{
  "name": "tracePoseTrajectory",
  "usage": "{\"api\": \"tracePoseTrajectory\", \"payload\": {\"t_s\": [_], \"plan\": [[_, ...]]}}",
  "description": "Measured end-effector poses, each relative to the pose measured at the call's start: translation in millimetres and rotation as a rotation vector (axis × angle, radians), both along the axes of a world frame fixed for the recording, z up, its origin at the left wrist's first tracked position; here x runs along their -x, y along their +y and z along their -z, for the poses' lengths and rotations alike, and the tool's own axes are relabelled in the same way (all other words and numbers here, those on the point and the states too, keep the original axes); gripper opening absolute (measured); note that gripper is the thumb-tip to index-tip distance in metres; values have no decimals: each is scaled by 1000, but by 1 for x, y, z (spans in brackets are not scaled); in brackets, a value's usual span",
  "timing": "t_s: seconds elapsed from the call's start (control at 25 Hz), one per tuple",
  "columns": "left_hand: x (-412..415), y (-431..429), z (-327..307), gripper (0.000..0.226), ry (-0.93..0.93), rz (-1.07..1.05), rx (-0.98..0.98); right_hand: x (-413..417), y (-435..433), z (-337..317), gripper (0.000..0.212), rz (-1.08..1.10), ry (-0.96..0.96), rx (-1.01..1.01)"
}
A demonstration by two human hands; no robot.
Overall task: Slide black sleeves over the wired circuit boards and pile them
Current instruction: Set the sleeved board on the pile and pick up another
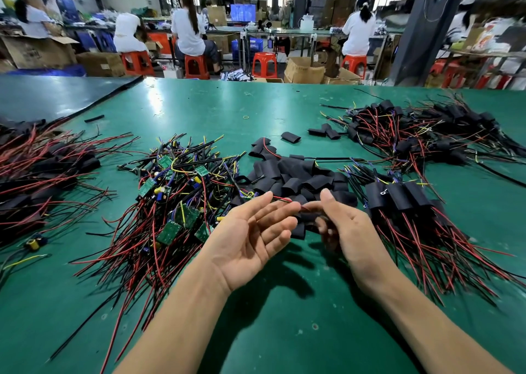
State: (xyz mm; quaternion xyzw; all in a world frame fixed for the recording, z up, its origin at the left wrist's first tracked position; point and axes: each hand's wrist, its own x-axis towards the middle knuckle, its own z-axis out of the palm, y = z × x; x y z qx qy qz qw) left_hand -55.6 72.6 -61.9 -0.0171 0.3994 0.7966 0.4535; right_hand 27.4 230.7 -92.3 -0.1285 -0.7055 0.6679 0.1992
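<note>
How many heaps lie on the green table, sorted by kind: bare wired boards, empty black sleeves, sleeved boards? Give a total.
Bare wired boards: 1 heap
Empty black sleeves: 1 heap
Sleeved boards: 3 heaps (left, near right, far right)
Total: 5 heaps

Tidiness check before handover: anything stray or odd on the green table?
Only strays: a yellow rubber band alone mid-table, one black sleeve far left by the dark mat, and a yellow component apart from the bare-board pile. No damage visible.
</note>
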Motion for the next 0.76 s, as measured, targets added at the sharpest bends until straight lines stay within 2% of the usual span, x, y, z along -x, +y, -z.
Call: {"api": "tracePoseTrajectory", "payload": {"t_s": [0.08, 0.16, 0.24, 0.32, 0.4, 0.56, 0.64, 0.76], "plan": [[0, 0, 0, 32, 16, 2, 18, -3, 0, 0, 49, -91, -1, -125], [1, 0, 0, 31, 47, 2, 65, -4, -3, -1, 36, -153, 30, -130], [2, -1, 1, 37, 87, -11, 151, -5, -3, -4, 39, -141, 58, -94], [4, -2, 3, 42, 109, -53, 242, -6, 0, -8, 41, -111, 71, 10], [6, -1, 7, 35, 106, -120, 280, -8, 3, -14, 37, -101, 86, 136], [4, 2, 5, 22, 162, -149, 214, -10, 6, -22, 40, -75, 128, 404], [-1, 3, 4, 22, 255, -94, 166, -10, 9, -26, 48, -30, 156, 553], [-9, 5, 8, 14, 538, -92, 152, -9, 16, -29, 49, 26, 193, 702]]}}
